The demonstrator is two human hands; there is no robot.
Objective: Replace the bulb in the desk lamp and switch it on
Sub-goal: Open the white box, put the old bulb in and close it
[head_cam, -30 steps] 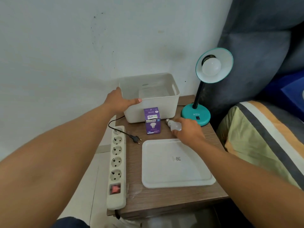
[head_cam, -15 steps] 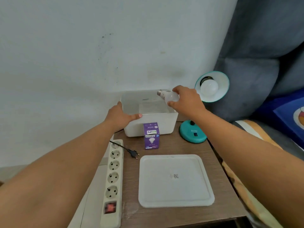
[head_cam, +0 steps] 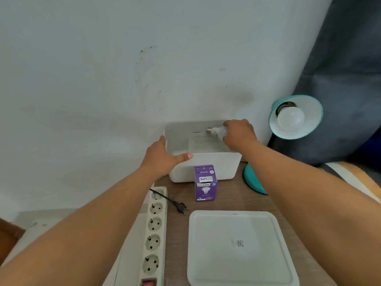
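Right hand: the right hand (head_cam: 239,134) was clenched around the glass end of a loose bulb (head_cam: 219,131); the bulb lay sideways in the grip, its metal screw base pointing left; hand and bulb were held over the open top of the bin, toward its far right corner
Left hand: the left hand (head_cam: 162,159) gripped the near left corner of the bin; the thumb lay along the front rim; the fingers were down the left side, mostly hidden
Bin: a white plastic bin (head_cam: 214,168) stood at the back of the bench (head_cam: 231,199), close to the wall (head_cam: 123,79); whether anything lay inside, I could not tell
Box: a purple bulb box (head_cam: 205,183) stood upright just in front of the bin, touching or nearly touching its front wall
Lamp: a teal desk lamp (head_cam: 295,116) stood to the right of the bin; its shade faced the camera with a white bulb seated in the socket; its round base (head_cam: 253,182) sat on the bench, partly hidden by the right forearm
Plug: a black plug (head_cam: 181,208) lay loose on the bench, beside the power strip and out of its sockets
Power strip: a white power strip (head_cam: 153,234) ran along the left edge of the bench; its red switch was at the near end
Lid: a flat white lid (head_cam: 239,248) lay on the near part of the bench, apart from the bin
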